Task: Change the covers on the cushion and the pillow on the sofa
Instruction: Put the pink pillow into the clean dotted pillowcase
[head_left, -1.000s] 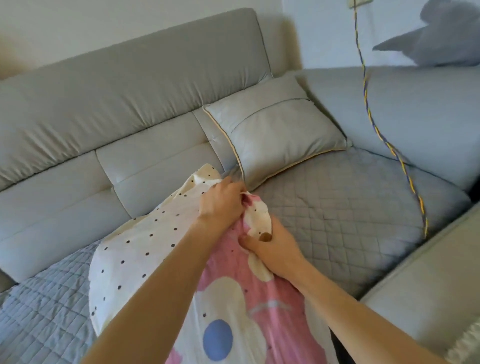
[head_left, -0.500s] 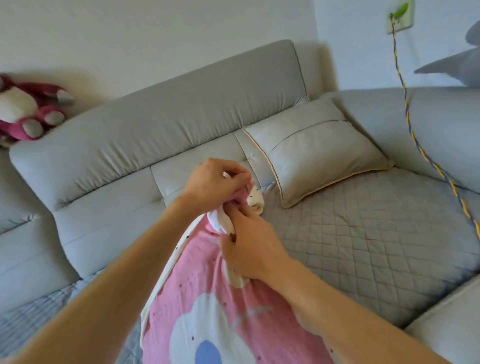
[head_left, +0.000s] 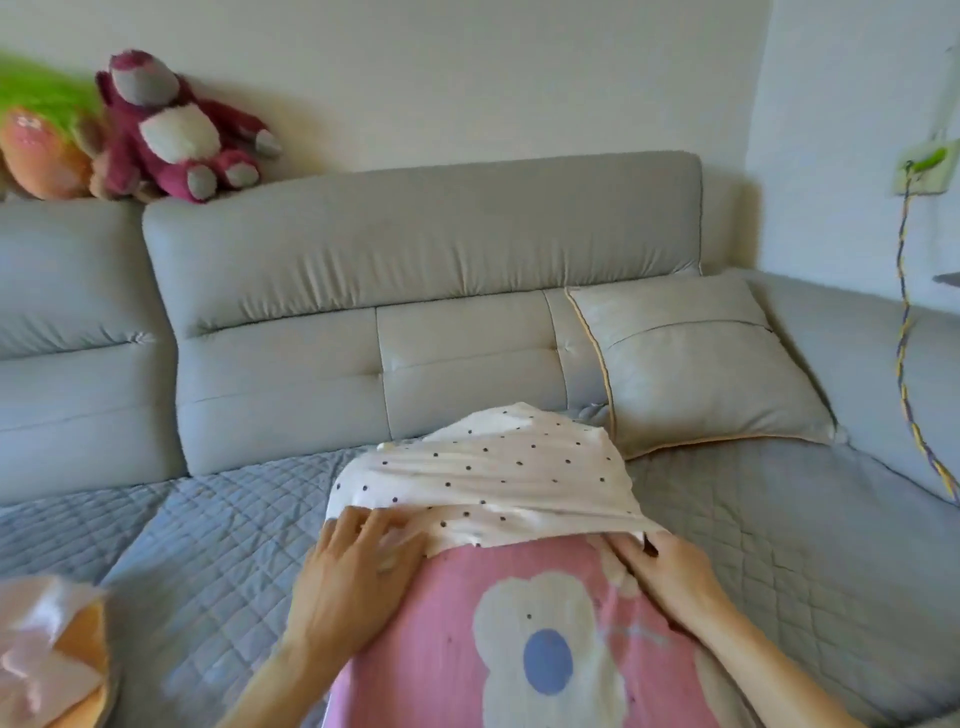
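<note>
A pillow (head_left: 519, 649) in a pink cover with a white and blue flower lies on the sofa seat in front of me. Its far end is wrapped in a white flap with black dots (head_left: 488, 473). My left hand (head_left: 353, 571) holds the flap's left edge, fingers on top and thumb beneath. At the flap's right edge, my right hand (head_left: 667, 569) pinches the fabric. A grey cushion (head_left: 696, 374) with orange piping leans in the sofa corner, just behind the pillow to the right.
The grey sofa (head_left: 415, 249) has a quilted blue-grey seat pad (head_left: 208, 530). Orange and pink fabric (head_left: 47, 665) lies at the lower left. Plush toys (head_left: 176, 130) sit on the backrest. A braided cable (head_left: 906, 374) hangs from a wall socket on the right.
Both hands left the bunched corner and moved apart to the flap's two edges. The dotted flap now lies spread over the pillow's far end. My view has tilted up and left.
</note>
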